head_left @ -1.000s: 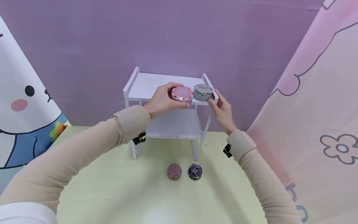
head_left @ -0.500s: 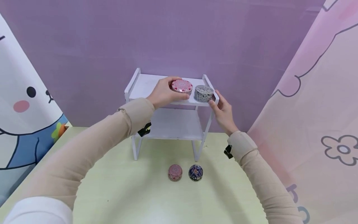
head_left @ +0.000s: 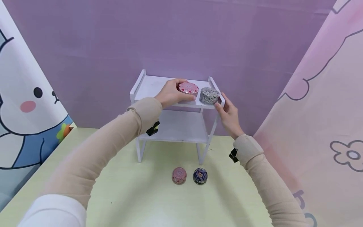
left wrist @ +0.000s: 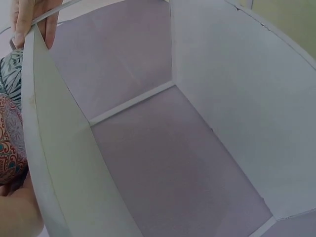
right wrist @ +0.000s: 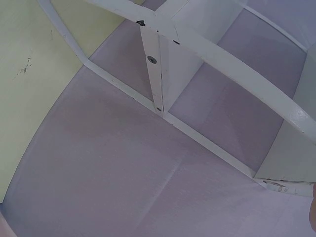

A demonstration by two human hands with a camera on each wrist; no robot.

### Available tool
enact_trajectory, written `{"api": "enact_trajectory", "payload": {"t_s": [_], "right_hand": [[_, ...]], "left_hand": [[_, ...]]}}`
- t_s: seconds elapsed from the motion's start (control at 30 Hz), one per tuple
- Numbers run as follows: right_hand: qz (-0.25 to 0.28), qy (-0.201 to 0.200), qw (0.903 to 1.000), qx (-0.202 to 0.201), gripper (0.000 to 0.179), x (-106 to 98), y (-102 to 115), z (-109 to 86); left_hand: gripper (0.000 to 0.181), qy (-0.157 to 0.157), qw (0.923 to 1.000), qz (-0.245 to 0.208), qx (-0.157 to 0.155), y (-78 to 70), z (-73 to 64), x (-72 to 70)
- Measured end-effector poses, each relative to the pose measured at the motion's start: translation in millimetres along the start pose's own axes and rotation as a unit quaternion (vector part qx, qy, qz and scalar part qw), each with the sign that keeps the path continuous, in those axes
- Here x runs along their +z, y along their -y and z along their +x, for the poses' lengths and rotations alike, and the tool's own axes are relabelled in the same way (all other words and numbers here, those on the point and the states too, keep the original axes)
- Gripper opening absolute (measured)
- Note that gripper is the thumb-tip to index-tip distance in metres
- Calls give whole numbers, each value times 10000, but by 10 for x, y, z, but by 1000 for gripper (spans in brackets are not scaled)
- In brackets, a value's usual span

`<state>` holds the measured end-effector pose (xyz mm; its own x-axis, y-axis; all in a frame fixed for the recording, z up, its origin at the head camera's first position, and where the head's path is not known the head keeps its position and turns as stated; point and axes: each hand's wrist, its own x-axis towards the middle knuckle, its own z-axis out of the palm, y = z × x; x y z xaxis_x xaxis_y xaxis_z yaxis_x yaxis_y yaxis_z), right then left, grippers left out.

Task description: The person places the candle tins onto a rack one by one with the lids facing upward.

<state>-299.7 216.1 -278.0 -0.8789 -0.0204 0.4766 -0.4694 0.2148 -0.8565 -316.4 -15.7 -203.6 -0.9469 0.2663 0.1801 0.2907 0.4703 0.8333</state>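
Observation:
My left hand [head_left: 173,93] grips a round pink patterned tin [head_left: 188,88] from its left side, thumb in front, at the front of the white shelf's top board [head_left: 156,83]. Right beside it a grey leaf-patterned tin [head_left: 209,95] sits near the right front corner. My right hand [head_left: 230,118] holds the shelf's right side rail [head_left: 216,90] at the front, its thumb close to the grey tin. In the left wrist view the pink tin [left wrist: 11,138] shows at the left edge under the grey tin [left wrist: 11,79]. The right wrist view shows mostly the shelf frame [right wrist: 217,54].
On the pale floor [head_left: 136,195] before the shelf stand another pink tin [head_left: 179,175] and a dark blue floral tin [head_left: 200,176]. The lower board [head_left: 181,126] lies beneath the top one. A purple backdrop [head_left: 175,37] is close behind, with printed panels [head_left: 314,110] at both sides.
My left hand has moved the pink tin back from the front edge, farther over the top board. The right hand keeps its place on the rail. The whole view has shifted slightly.

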Motion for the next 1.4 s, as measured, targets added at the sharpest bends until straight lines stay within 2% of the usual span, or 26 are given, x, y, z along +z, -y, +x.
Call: {"api": "enact_trajectory", "payload": {"t_s": [0.53, 0.97, 1.4], "right_hand": [[-232, 27, 9997, -13, 59, -33, 17, -14], [-146, 79, 9999, -16, 58, 25, 30, -65], [-172, 51, 9998, -59, 58, 20, 49, -78]], "left_hand": [[77, 115, 9998, 116, -141, 17, 92, 29], [77, 247, 9992, 100, -307, 56, 18, 24], [77, 221, 9984, 493, -178, 28, -8, 24]]}}
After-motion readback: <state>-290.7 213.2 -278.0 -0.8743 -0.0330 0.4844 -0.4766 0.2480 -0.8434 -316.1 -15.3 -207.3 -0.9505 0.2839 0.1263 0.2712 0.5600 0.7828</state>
